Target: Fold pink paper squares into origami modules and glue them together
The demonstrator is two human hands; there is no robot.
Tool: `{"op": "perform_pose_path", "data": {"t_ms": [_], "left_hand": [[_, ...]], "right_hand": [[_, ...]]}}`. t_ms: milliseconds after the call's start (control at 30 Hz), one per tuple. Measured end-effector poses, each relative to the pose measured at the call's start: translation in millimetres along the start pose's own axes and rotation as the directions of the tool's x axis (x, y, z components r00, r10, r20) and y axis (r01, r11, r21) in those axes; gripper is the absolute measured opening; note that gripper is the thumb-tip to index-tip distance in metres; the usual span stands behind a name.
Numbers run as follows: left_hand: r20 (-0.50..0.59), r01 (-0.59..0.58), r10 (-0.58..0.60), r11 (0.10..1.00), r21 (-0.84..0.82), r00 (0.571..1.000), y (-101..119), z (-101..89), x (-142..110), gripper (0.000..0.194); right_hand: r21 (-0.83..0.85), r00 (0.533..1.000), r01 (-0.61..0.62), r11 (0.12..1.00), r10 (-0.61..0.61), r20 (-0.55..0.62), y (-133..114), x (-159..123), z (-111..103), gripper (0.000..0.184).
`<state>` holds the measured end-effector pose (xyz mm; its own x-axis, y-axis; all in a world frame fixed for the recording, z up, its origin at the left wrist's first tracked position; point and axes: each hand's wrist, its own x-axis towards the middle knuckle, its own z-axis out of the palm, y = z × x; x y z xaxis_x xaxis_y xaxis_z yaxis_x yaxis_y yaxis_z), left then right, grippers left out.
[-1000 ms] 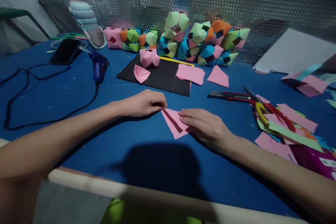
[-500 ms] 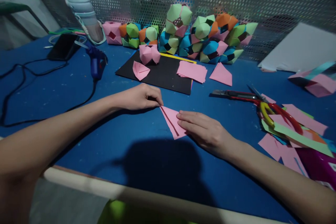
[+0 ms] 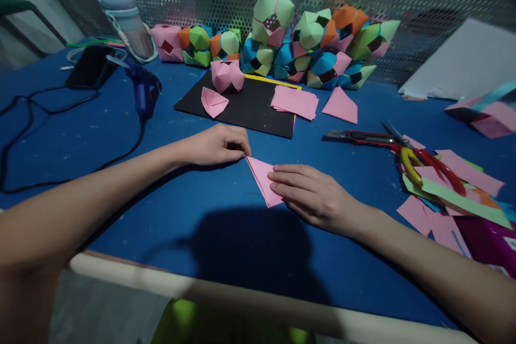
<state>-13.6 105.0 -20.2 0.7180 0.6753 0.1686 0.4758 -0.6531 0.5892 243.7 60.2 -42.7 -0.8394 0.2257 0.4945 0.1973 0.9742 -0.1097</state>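
A folded pink paper (image 3: pixel 260 177) lies on the blue table top between my two hands, its upper layer reaching almost to the left edge. My left hand (image 3: pixel 226 145) pinches the far left corner between thumb and forefinger. Across the right part of the sheet rests my right hand (image 3: pixel 310 193), fingers close together on the paper; its thumb is hidden underneath. Beyond them, a pink folded piece (image 3: pixel 214 102) and a pink paper ball (image 3: pixel 228 75) sit on a black sheet (image 3: pixel 253 110). A stack of pink paper (image 3: pixel 295 101) overlaps that sheet's right side.
Colourful folded-paper balls (image 3: pixel 274 16) line the back by a perforated metal panel. At left are a blue glue gun (image 3: pixel 141 91) with its cord, a phone (image 3: pixel 91 67) and a bottle (image 3: pixel 121 11). A utility knife (image 3: pixel 358 137), scissors (image 3: pixel 443 169) and paper scraps (image 3: pixel 471 172) lie right.
The upper layer of the pink paper has come down leftward, and the dark gap along its left edge has narrowed. Both hands stay on the paper. The view has shifted slightly.
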Motion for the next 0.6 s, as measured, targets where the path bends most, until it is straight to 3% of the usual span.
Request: {"op": "perform_pose_path", "data": {"t_ms": [600], "left_hand": [[0.001, -0.024, 0.024, 1.000, 0.002, 1.000, 0.7, 0.3, -0.5, 0.016]], "right_hand": [[0.037, 0.998, 0.013, 0.999, -0.015, 0.058, 1.4, -0.6, -2.5, 0.027]]}}
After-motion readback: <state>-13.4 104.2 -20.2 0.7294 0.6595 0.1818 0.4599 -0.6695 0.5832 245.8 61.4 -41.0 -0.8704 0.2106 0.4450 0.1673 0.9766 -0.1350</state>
